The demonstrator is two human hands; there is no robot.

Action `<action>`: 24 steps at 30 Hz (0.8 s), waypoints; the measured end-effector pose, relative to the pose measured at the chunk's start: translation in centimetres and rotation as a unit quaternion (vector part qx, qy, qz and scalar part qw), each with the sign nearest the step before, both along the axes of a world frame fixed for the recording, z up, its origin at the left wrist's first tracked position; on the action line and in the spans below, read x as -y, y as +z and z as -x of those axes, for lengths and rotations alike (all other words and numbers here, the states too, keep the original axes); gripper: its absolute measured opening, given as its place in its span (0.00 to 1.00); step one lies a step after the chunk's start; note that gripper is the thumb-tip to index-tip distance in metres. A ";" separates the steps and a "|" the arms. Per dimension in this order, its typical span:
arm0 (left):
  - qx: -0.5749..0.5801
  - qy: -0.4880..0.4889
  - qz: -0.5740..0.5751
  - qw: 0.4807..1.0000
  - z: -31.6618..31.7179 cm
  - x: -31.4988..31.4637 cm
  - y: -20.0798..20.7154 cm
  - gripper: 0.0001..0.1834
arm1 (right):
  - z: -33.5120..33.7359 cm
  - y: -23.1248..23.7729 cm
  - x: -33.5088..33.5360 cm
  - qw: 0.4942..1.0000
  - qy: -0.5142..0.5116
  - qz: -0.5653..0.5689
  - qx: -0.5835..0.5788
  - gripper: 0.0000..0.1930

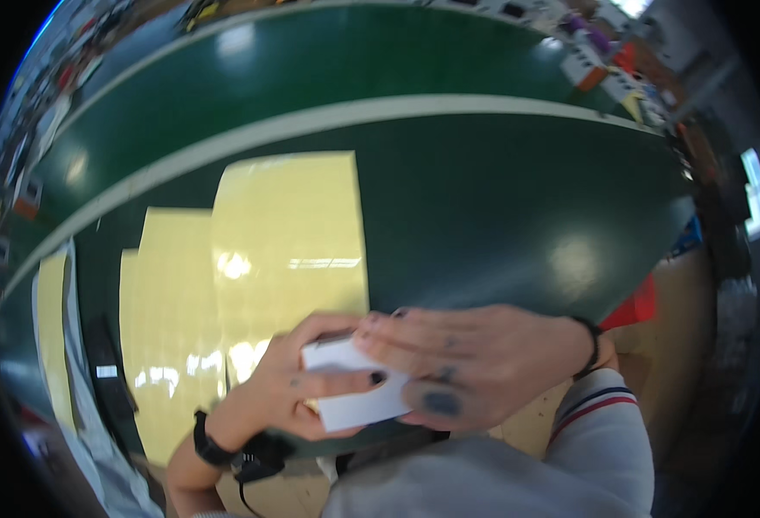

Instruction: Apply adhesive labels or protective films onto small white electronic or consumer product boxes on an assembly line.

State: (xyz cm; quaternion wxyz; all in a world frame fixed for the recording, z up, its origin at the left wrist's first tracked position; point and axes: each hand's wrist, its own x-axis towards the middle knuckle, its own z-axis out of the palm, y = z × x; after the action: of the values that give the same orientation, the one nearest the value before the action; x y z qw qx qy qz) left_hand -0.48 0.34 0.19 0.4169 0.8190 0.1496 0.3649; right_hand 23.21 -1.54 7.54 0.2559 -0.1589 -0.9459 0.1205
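Observation:
Close to my body, at the near edge of the green table [475, 216], both hands are on a small white box-like piece [361, 408]. My left hand [289, 384] is closed around its left side, with one dark-nailed finger lying across the white face. From the right, my right hand [483, 363] covers the piece's upper right part, its fingers pressed together over it. The underside and right end are hidden by the hands. Just beyond my left hand lie large glossy yellow sheets [289, 220], overlapping one another.
Left of the sheets lies a black flat item [106, 367] with a small white label. Farther left is a long pale sheet [86, 432] with a yellow strip [54, 337]. Something red [634, 304] is beyond my right wrist. Assorted items line the far right edge.

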 end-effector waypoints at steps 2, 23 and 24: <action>0.000 0.016 -0.010 1.000 0.3 0.5 0.2 0.26 | 0.3 -0.5 0.4 0.998 0.014 -0.047 0.024 0.10; -0.344 0.075 -0.149 0.924 -0.8 -0.6 -0.6 0.52 | -5.2 -4.9 5.0 0.903 -0.382 0.186 -0.062 0.41; -0.347 0.077 -0.176 0.918 -0.7 -0.6 -0.6 0.52 | -6.9 -4.8 5.1 0.888 -0.427 0.162 -0.060 0.42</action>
State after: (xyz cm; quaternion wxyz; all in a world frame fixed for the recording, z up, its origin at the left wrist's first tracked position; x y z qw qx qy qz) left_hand 0.23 0.89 -0.40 0.1582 0.9403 0.2808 0.1093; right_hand 30.12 -6.63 2.70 0.3097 -0.5789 -0.7371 0.1604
